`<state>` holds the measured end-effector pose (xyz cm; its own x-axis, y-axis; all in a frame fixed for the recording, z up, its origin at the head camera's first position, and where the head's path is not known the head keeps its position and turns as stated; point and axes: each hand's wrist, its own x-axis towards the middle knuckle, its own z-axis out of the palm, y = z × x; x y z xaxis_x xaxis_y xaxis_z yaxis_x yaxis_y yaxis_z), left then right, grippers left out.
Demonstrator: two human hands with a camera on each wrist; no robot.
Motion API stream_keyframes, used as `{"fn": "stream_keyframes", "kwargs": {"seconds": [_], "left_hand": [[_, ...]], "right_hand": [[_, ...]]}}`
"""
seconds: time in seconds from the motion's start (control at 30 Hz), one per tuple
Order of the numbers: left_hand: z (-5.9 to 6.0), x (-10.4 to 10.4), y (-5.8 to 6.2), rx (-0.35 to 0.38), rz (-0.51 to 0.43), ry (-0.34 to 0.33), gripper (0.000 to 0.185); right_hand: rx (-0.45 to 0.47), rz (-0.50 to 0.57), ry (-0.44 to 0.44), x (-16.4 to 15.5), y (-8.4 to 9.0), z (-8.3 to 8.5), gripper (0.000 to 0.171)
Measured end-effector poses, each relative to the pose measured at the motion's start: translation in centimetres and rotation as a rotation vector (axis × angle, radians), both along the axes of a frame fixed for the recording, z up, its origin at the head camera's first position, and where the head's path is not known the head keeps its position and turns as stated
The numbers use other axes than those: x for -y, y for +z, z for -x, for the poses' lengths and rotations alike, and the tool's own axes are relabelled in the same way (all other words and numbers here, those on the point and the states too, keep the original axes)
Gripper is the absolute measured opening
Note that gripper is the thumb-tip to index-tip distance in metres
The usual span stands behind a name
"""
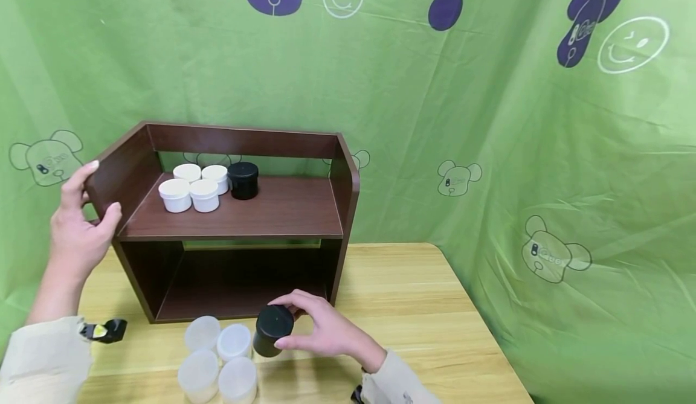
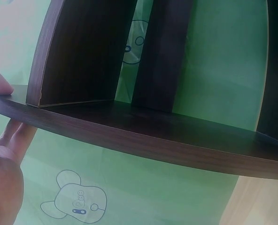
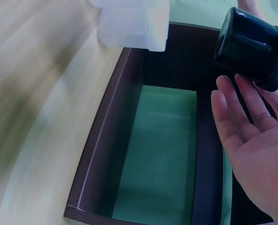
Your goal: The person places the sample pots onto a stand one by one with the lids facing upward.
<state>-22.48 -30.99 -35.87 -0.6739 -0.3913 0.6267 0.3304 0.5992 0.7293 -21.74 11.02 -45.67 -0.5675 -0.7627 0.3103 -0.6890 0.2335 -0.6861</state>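
My right hand (image 1: 331, 330) pinches a black lidded jar (image 1: 273, 327) between thumb and fingers, in front of the shelf's lower opening. In the right wrist view, the jar (image 3: 251, 47) is tilted, with several fingers spread below it. My left hand (image 1: 81, 229) grips the left side panel of a dark brown two-tier shelf (image 1: 293, 217). The left wrist view shows the hand (image 2: 7, 183) with its thumb on one side of that panel and fingers on the other. On the upper tier stand several white lidded jars (image 1: 204, 195) and a second black jar (image 1: 243, 180).
Several translucent lidded containers (image 1: 198, 375) stand grouped on the wooden table (image 1: 413, 325), left of the held jar. A green printed curtain (image 1: 413, 120) hangs behind and to the right. The table's right edge slopes toward the lower right.
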Motion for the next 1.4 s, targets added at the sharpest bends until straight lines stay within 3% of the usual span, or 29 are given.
{"fn": "stream_keyframes", "kwargs": {"seconds": [0.43,0.73,1.13,1.4], "left_hand": [[0.0,0.1,0.0,0.004,0.011,-0.001,0.068],[0.0,0.2,-0.2,0.019,0.005,-0.006,0.068],[0.0,0.1,0.0,0.003,0.014,0.008,0.068],[0.0,0.1,-0.1,0.011,0.016,0.011,0.068]], "right_hand": [[0.120,0.111,-0.024,0.4,1.3,-0.1,0.050],[0.131,0.140,-0.076,0.4,1.3,-0.1,0.047],[0.168,0.225,-0.079,0.7,1.8,-0.1,0.052],[0.099,0.232,-0.125,1.1,2.8,0.2,0.053]]}}
